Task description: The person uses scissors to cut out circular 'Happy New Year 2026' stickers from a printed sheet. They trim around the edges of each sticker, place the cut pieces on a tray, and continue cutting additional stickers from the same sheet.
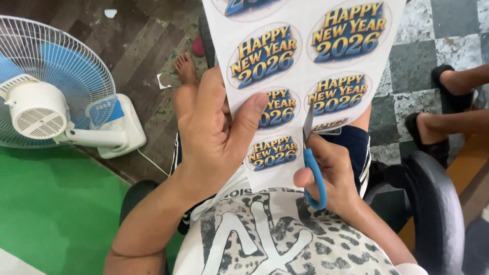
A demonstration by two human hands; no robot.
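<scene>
A sticker sheet is being cut.
The white sheet (300, 66) is pinched firmly by the left hand (214, 137); blue-handled scissors (313, 168) are gripped closed-fisted by the right hand (331, 178).

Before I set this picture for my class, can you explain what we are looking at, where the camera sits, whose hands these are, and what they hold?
There is no machine here, only a seated person working with two bare hands. The single picture comes from a camera worn on that person's head, looking down over the chest and lap.

The left hand has its grip on a white sheet of oval printed stickers, thumb on the front. The right hand holds scissors with blue handles; their blades have cut into the sheet's lower edge between two columns of stickers.

There is no table: the sheet is held up over the knees. On the floor at the left stands a white electric fan, beside a green mat. At the right is a dark chair arm, and beyond it another person's feet in dark shoes.
</scene>
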